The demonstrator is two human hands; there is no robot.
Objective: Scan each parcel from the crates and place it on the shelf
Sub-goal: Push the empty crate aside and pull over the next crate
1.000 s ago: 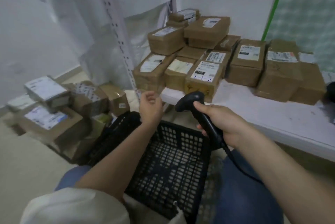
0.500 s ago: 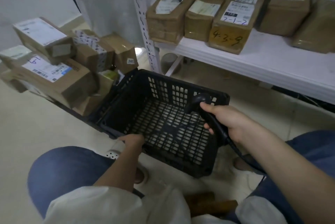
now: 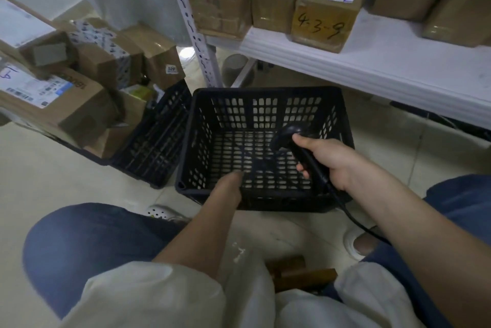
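Note:
An empty black plastic crate (image 3: 342,125) stands on the floor in front of me. My left hand (image 3: 229,184) is on its near rim and grips it, with the fingers hidden behind the hand. Over the crate's right side, my right hand (image 3: 326,160) holds a black corded barcode scanner (image 3: 285,136), head pointing left. Brown parcels (image 3: 322,9) with white labels line the white shelf (image 3: 345,62) above. More parcels (image 3: 66,99) are piled at the left, in and behind a second black crate (image 3: 154,139).
A white perforated shelf upright (image 3: 191,27) rises behind the crates. My knees in blue jeans flank the crate. The scanner cord (image 3: 353,218) trails back past my right arm. A small wooden stool (image 3: 297,272) shows beneath me. The floor is pale tile.
My left hand dropped from near the shelf to the crate's near rim. The view tilted down, and the crate has turned square to me. The right hand kept hold of the scanner.

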